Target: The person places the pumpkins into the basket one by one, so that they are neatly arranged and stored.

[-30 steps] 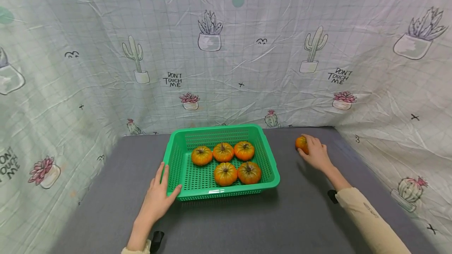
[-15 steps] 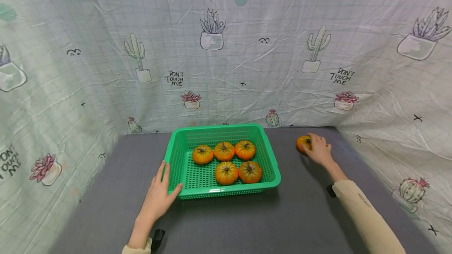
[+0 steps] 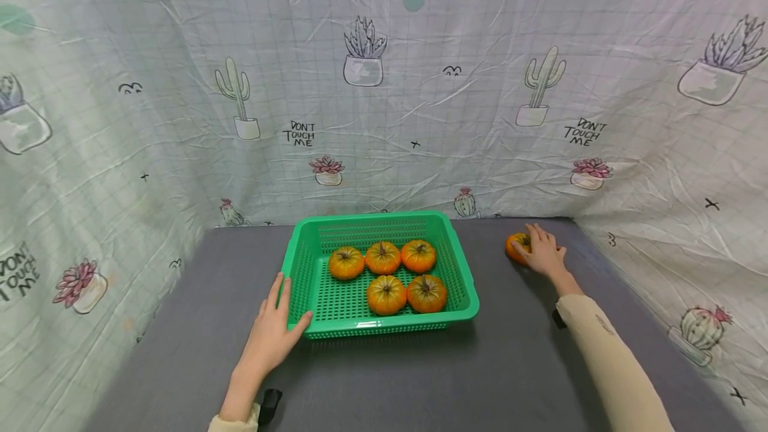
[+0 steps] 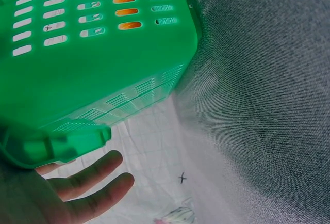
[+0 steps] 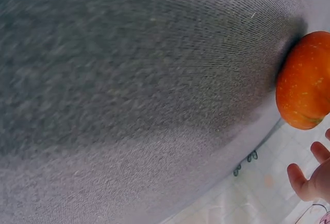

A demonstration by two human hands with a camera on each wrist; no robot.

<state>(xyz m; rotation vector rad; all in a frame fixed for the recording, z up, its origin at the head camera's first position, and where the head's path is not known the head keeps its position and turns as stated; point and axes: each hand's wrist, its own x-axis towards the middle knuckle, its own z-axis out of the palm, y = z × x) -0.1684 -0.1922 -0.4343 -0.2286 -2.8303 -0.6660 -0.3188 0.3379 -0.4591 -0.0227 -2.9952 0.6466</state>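
Observation:
In the head view a green plastic basket (image 3: 385, 323) with slotted walls holds several small orange pumpkins (image 3: 387, 295). My left hand (image 3: 270, 333) rests at its near left corner, fingers straight along the left rim and thumb over the front rim. The left wrist view shows these fingers (image 4: 95, 188) stretched out beside the basket wall (image 4: 103, 69). Off to the right of the basket, a single pumpkin (image 5: 307, 82) sits on the dark cloth. Over it is my right hand (image 3: 544, 253), fingers spread and partly covering it. In the right wrist view, a gap shows between fingertips and pumpkin.
A dark grey cloth (image 3: 384, 385) covers the table. Behind and at both sides hangs a pale curtain (image 3: 414, 105) printed with cacti and potted plants, meeting the table's back edge. Dark wrist mounts (image 3: 270, 407) sit below both wrists.
My right hand's fingers have loosened and shifted slightly right over the single pumpkin, uncovering more of it. The pumpkin, the basket and my left hand stay in place; the head view drifts slightly.

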